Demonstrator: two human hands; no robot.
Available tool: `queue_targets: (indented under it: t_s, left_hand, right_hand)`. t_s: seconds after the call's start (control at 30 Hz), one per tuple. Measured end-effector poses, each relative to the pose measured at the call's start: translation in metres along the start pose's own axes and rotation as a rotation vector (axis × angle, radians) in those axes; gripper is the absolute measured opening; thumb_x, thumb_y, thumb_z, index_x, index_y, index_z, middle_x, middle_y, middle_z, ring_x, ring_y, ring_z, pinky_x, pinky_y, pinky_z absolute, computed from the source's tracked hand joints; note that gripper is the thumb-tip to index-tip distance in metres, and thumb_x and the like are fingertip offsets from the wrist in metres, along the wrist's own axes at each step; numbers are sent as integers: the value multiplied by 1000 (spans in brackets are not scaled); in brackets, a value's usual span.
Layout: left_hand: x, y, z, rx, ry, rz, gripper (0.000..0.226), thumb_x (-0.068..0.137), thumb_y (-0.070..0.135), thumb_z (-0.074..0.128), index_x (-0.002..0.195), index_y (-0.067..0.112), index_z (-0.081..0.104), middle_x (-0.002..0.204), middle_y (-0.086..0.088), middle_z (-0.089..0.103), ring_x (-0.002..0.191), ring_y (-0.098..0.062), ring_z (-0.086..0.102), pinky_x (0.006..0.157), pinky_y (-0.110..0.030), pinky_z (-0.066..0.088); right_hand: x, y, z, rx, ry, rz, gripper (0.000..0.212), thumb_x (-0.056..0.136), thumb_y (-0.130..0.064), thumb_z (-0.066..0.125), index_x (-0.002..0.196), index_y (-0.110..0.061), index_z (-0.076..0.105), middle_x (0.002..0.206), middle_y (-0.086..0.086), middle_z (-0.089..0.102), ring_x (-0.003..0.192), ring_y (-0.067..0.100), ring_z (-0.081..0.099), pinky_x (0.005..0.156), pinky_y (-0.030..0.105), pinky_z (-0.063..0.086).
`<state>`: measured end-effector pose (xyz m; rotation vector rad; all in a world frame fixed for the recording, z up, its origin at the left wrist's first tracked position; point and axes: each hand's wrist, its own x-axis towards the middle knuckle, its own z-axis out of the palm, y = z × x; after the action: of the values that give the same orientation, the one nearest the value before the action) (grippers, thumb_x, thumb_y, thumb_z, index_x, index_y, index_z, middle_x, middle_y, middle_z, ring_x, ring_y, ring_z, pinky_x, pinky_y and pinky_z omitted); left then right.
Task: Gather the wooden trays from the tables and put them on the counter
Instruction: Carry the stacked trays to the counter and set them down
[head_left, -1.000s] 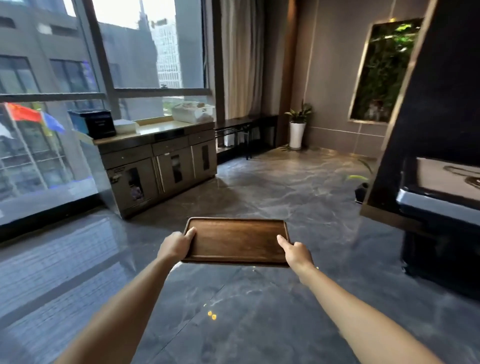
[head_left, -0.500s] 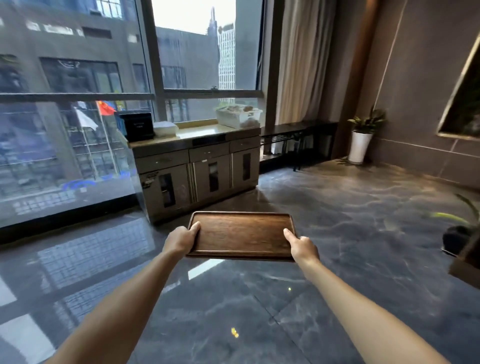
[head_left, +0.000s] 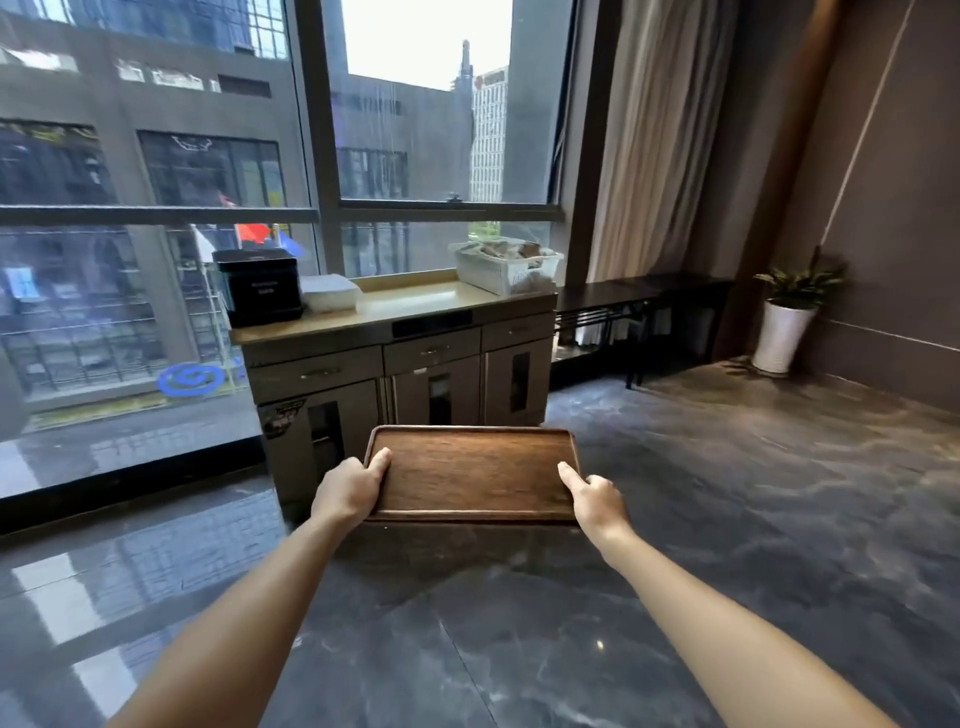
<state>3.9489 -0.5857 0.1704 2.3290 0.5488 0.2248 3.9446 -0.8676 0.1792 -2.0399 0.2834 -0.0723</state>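
Dark brown wood, stiff and flat, is making up the tray (head_left: 470, 470) that the person is carrying level in front of the body in the head view, above the marble floor (head_left: 727, 519) and just short of the counter (head_left: 410, 304). The left hand (head_left: 349, 491) is gripping the tray's left short edge, thumb lying over the low rim and fingers hidden beneath; the right hand (head_left: 592, 496) is clasping the right edge the same way. The tray is empty and is probably handling as light and rigid, though its smooth finish could be slipping in a loose grip, so the two short edges look the soundest places to hold. A black box (head_left: 258, 286) and a white basket (head_left: 506, 267) are sitting at the countertop's ends, leaving bare surface between them.
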Motion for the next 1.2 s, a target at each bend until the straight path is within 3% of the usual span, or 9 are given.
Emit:
queue_targets:
  t_s: [0.3, 0.53, 0.63, 0.8, 0.9, 1.03, 1.2]
  left_hand:
    - [206, 55, 70, -24, 62, -140, 63, 92, 51, 37, 99, -6, 64, 115, -26, 63, 107, -39, 57, 85, -38, 43]
    - [367, 116, 95, -80, 130, -186, 62, 92, 53, 34, 106, -2, 60, 120, -23, 61, 111, -36, 55, 91, -38, 41]
    - [436, 120, 105, -25, 138, -197, 61, 92, 53, 34, 106, 0, 61, 117, -21, 63, 109, -35, 56, 87, -38, 42]
    - [572, 108, 134, 26, 112, -213, 61, 92, 52, 35, 104, -2, 61, 119, -22, 62, 110, -36, 56, 89, -38, 42]
    - [667, 108, 142, 7, 103, -228, 61, 92, 50, 35, 106, -3, 61, 120, -22, 61, 111, -36, 55, 90, -38, 42]
    - [797, 127, 131, -28, 141, -225, 60, 92, 51, 34, 107, -1, 60, 118, -19, 62, 110, -35, 55, 83, -36, 40]
    - [931, 159, 137, -11, 145, -225, 66, 93, 52, 32, 112, -4, 61, 124, -24, 59, 115, -37, 53, 94, -37, 41]
  right_hand:
    - [255, -45, 72, -66, -133, -96, 55, 89, -47, 46, 96, 5, 65, 108, 21, 65, 101, 38, 59, 90, 48, 49]
    - [452, -116, 114, -71, -173, -186, 46, 87, -51, 45, 79, -8, 58, 89, 9, 60, 89, 30, 56, 74, 33, 40]
    - [517, -118, 156, -66, -227, -170, 49, 88, -50, 45, 84, -5, 62, 90, 9, 60, 93, 32, 57, 74, 33, 39]
    - [633, -137, 237, -89, -274, -154, 46, 88, -50, 46, 73, -8, 58, 85, 7, 60, 86, 29, 58, 73, 35, 43]
    - [712, -172, 286, -113, -279, -160, 44, 88, -50, 45, 62, -15, 49, 82, 6, 59, 82, 27, 57, 74, 36, 44]
    - [816, -236, 343, -102, -287, -186, 46, 87, -51, 45, 69, -10, 54, 76, 4, 58, 81, 28, 59, 78, 42, 52]
    - [939, -283, 395, -95, -267, -197, 47, 88, -51, 45, 66, -9, 53, 68, 2, 55, 63, 19, 50, 63, 37, 37]
